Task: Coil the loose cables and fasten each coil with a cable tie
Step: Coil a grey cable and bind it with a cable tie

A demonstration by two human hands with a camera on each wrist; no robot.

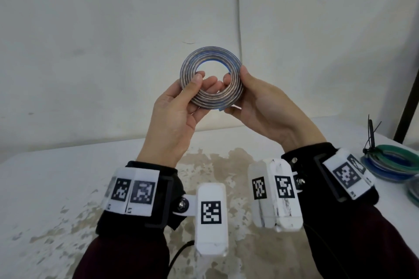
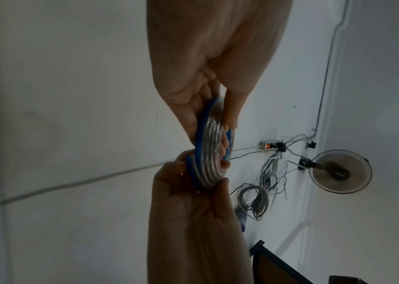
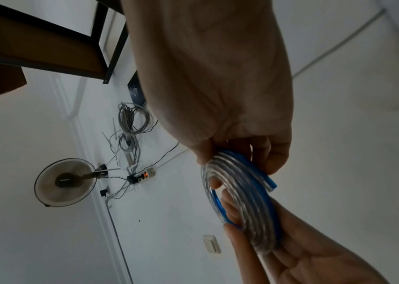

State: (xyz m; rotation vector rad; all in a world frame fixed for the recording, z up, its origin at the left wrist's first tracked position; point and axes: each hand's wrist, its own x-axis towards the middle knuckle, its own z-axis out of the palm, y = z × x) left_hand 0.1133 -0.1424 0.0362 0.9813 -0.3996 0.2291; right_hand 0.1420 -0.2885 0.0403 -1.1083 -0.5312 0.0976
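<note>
1. Coiling looks all but finished: the clear-and-blue cable coil (image 1: 210, 79) is wound into a flat ring and held up in the air between both hands, above the white table (image 1: 56, 188) and well clear of it.

2. Left hand (image 1: 174, 118) grasps the ring's lower-left side — thumb on the near face, fingers reaching through and behind.

3. Right hand (image 1: 256, 106) grasps the right side, thumb on the near face at the ring's inner edge and fingers wrapped around the outer turns; the right wrist view shows the cut cable end (image 3: 270, 184) poking out just past those fingers.

4. No tie is on this coil that I can see, so fastening is the step still owed.

5. Finished coils (image 1: 394, 163), green and blue, sit at the table's right edge with a black cable tie (image 1: 370, 136) standing up from them; whether loose ties lie nearby cannot be told.

6. Next move, as I judge it: one hand must take the whole ring alone, pinching across all the turns and trapping the free end — otherwise the springy cable will likely unwind while the other hand goes for a tie.
</note>
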